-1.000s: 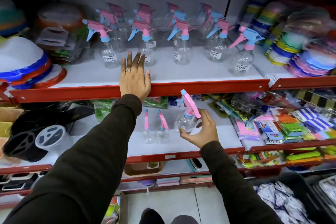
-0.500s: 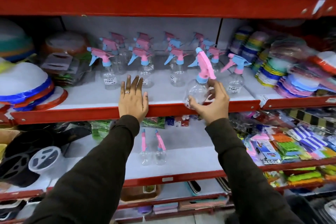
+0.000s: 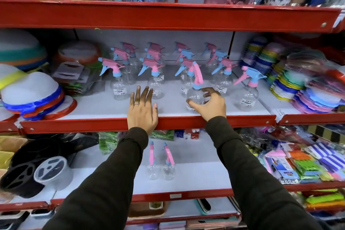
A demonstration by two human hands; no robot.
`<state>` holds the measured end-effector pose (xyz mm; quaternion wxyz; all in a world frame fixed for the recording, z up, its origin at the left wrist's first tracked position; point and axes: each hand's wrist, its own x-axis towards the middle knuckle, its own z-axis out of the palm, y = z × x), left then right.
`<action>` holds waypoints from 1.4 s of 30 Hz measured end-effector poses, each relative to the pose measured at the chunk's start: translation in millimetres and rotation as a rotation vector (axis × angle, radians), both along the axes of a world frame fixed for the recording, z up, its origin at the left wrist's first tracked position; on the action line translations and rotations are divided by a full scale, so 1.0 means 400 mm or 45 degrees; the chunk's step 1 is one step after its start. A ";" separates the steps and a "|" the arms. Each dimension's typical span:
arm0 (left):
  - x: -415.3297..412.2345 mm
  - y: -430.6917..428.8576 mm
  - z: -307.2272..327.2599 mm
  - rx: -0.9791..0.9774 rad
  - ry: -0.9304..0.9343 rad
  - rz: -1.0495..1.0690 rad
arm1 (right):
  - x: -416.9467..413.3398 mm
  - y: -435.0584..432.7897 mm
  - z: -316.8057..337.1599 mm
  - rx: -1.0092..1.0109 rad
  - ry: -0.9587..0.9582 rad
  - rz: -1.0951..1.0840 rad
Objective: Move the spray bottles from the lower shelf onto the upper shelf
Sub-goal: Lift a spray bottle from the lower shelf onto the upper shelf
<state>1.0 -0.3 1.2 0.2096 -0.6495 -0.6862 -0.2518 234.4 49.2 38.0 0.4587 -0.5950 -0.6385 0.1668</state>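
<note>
My right hand (image 3: 211, 103) grips a clear spray bottle with a pink trigger head (image 3: 196, 87), standing on the upper shelf (image 3: 104, 104) near its red front lip. My left hand (image 3: 142, 108) lies flat on that shelf's edge, fingers spread, a ring on one finger, holding nothing. Several more clear spray bottles (image 3: 155, 78) with pink and blue heads stand in rows behind. Two spray bottles (image 3: 161, 162) with pink heads stand on the lower shelf (image 3: 201, 177), between my forearms.
Stacked plastic bowls (image 3: 29, 95) sit at the upper shelf's left, stacks of coloured plates (image 3: 308, 87) at its right. Black and white round containers (image 3: 33, 172) occupy the lower shelf's left, packaged sponges (image 3: 298, 164) its right. Large jars fill the top shelf (image 3: 168, 15).
My right hand lifted the spray bottle from the lower shelf up and set it down on the upper shelf. My left hand stayed on the shelf edge. The view tilted upward.
</note>
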 end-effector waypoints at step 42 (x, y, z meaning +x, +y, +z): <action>-0.005 0.019 -0.008 -0.015 -0.049 -0.010 | -0.054 0.034 -0.022 0.046 0.078 0.039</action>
